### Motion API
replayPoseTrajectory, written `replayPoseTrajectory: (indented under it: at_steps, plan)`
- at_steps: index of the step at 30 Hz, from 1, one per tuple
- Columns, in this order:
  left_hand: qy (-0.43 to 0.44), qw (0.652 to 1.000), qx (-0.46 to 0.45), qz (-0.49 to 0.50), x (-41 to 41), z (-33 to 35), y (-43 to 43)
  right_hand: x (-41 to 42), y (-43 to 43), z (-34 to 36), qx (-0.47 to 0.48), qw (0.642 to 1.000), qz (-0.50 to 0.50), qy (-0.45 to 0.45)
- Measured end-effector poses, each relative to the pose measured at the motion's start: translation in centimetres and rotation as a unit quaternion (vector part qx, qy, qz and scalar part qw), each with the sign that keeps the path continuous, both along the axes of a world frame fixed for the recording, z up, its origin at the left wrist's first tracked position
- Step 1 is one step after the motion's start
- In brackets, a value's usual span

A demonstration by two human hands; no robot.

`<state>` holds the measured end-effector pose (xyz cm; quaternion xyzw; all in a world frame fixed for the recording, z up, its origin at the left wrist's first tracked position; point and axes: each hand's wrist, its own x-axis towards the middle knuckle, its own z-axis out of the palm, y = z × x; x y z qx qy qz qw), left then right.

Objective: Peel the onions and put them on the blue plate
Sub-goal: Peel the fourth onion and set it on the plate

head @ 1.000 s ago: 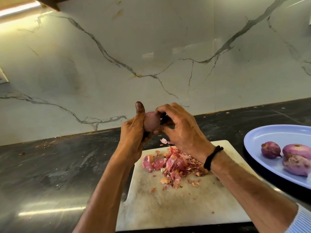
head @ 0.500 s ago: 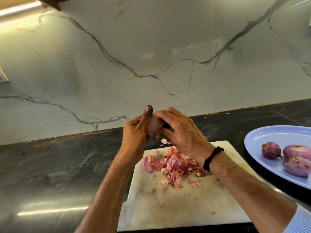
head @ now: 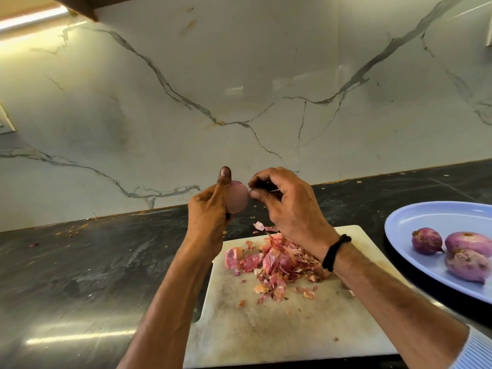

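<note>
My left hand (head: 210,211) holds a pale pink peeled onion (head: 237,199) above the far edge of the white cutting board (head: 279,328), thumb pointing up. My right hand (head: 287,206) is just right of the onion with its thumb tip against it. Its curled fingers grip something dark and thin, seemingly a small knife (head: 266,185), mostly hidden. A pile of pink onion skins (head: 277,262) lies on the board. At the right edge, the blue plate (head: 426,222) carries three peeled onions (head: 426,241).
The board lies on a dark stone counter (head: 93,262) in front of a white veined marble wall (head: 239,89). Small skin scraps (head: 72,229) lie on the counter at the far left. A black band (head: 335,251) is on my right wrist.
My right hand has drawn slightly right off the onion, which now shows more of its smooth peeled side. Both hands remain raised over the board's far edge.
</note>
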<state>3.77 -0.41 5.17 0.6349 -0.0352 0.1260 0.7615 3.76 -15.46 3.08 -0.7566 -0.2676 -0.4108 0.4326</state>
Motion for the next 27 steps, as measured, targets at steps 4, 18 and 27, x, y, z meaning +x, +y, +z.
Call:
replayPoseTrajectory:
  at_steps: [4,18,27]
  plan:
    - [-0.007,1.0,0.016,-0.008,0.1,-0.1,-0.1,-0.1,0.3,0.0,-0.005,1.0,-0.005,-0.019]
    - [0.079,0.996,-0.036,-0.032,0.1,-0.7,-0.7,-0.1,1.9,-1.7,-0.155,0.981,-0.094,-0.067]
    - [0.103,0.99,-0.091,-0.018,-0.5,0.5,-0.3,0.1,0.5,-1.4,-0.064,0.994,-0.085,0.005]
